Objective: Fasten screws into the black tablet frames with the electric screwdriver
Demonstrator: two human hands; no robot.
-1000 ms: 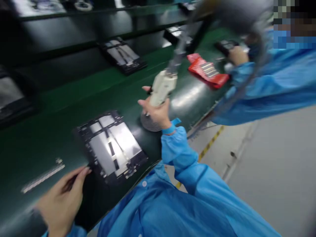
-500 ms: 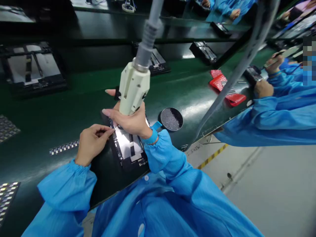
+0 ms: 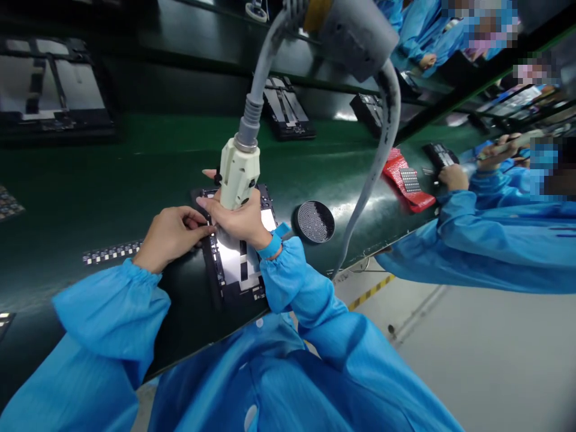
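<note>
My right hand (image 3: 243,221) is wrapped round a cream electric screwdriver (image 3: 240,171), which stands almost upright with a grey cable rising from its top. Below it lies an opened tablet (image 3: 231,264) with a silvery inner plate and a black frame. The screwdriver's tip is hidden behind my fingers, over the tablet's upper left part. At the tablet's left edge, my left hand (image 3: 173,235) has thumb and forefinger pinched together. Whatever is between them is too small to make out. Beside the left wrist is a strip of small parts (image 3: 110,252).
A round black dish of tiny screws (image 3: 315,222) sits right of the tablet. Beyond it lies a red bubble-wrap bag (image 3: 407,183). More opened tablets (image 3: 288,111) rest along the back. The screwdriver's cable (image 3: 364,198) hangs down on the right, near a co-worker's sleeve (image 3: 486,246).
The camera view has shifted, bringing a grey cable fitting into sight at the top. The screwdriver looks lower and farther off, still in my right hand. My left fingers stay at the tablet's left edge.
</note>
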